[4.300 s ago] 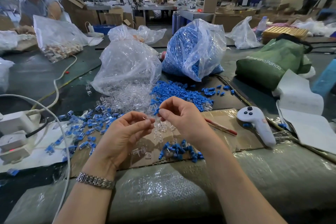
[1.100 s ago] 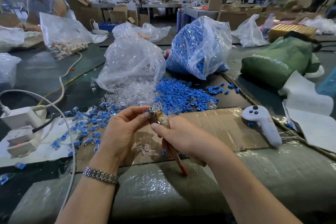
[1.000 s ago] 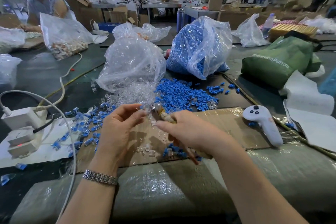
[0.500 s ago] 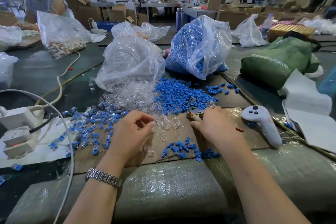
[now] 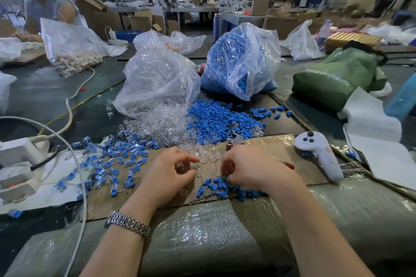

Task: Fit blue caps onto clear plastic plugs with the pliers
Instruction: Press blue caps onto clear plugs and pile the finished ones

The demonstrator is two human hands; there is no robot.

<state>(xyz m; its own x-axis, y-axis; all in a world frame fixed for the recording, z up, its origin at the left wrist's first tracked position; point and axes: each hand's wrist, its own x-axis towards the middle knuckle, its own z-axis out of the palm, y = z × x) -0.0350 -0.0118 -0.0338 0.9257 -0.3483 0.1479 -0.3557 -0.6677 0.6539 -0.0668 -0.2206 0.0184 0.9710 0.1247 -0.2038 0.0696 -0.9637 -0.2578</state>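
Blue caps [image 5: 216,186] lie in a small heap at lower centre of the frame, under the right hand [image 5: 254,168]; its fingers curl down into them, and whether its grip has one I cannot tell; the left hand [image 5: 171,173] pinches among the clear plugs [image 5: 202,159] at centre; the pliers [image 5: 235,141] lie just above the right hand on the cardboard [image 5: 281,153] of the surface. Best, I judge, to take a single piece in each hand and align them before reaching for the pliers.
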